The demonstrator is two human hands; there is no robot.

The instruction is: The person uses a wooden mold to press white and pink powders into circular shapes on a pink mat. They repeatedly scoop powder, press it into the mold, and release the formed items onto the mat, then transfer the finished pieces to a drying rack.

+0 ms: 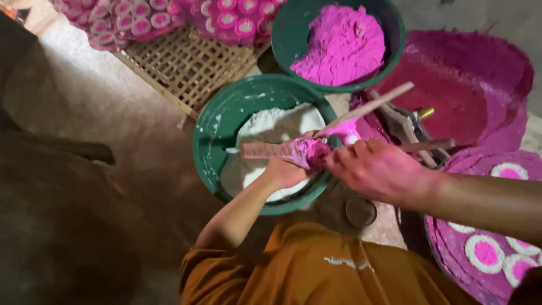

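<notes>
Green basin of white powder [226, 130] at centre, pink-powder basin [395, 34] beyond; left hand [285, 172] grips a pink-caked tube [293, 151], right hand [375, 169] clamps a tamping stick [372, 105]; best kept aligned, packing evenly.

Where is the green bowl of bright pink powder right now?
In the head view, the green bowl of bright pink powder sits top centre, just behind the green bowl of white powder, beside the woven bamboo tray.

orange short-sleeved shirt [316, 271], bare forearms
</notes>
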